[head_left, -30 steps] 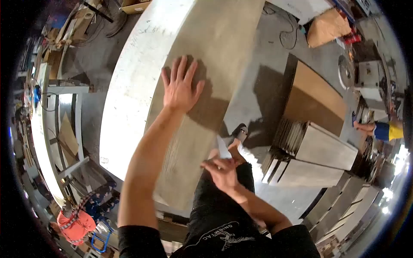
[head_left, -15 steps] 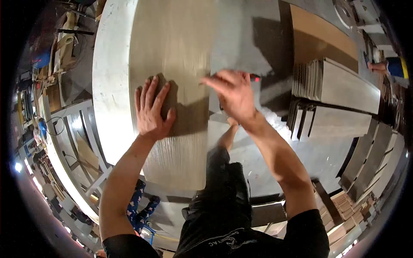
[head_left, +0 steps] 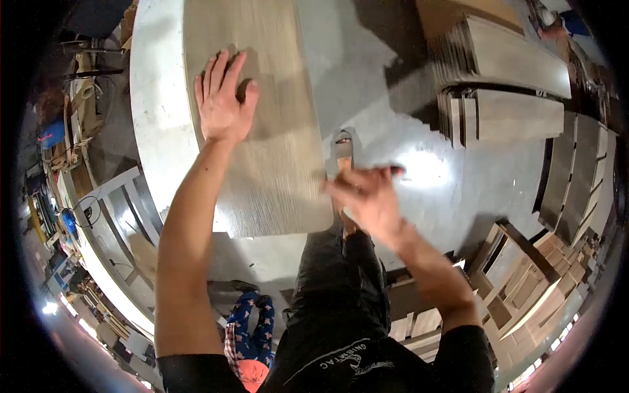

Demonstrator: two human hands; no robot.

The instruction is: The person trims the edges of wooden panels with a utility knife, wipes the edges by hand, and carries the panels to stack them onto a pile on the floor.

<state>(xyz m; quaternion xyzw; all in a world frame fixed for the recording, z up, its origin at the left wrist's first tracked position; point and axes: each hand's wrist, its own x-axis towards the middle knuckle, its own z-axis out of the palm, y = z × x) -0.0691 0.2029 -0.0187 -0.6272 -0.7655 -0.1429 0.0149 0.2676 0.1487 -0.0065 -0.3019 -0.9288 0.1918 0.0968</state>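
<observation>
A long wood-grain panel with rounded corners lies on a white work table, its right edge overhanging the floor. My left hand rests flat on the panel's left part, fingers spread. At the panel's right edge, close to its near corner, my right hand is closed around a small tool whose dark and red end sticks out behind the fingers. Motion blur and the fingers hide the rest of that tool, so its kind is unclear.
Stacks of cut panels stand on the floor at the right. Wooden frames lie lower right. Another person in patterned trousers is at lower left, behind my left arm. My foot stands beside the table.
My right hand has moved along the panel's right edge toward its near end. My left hand stays at about the same place on the panel. The whole view has shifted.
</observation>
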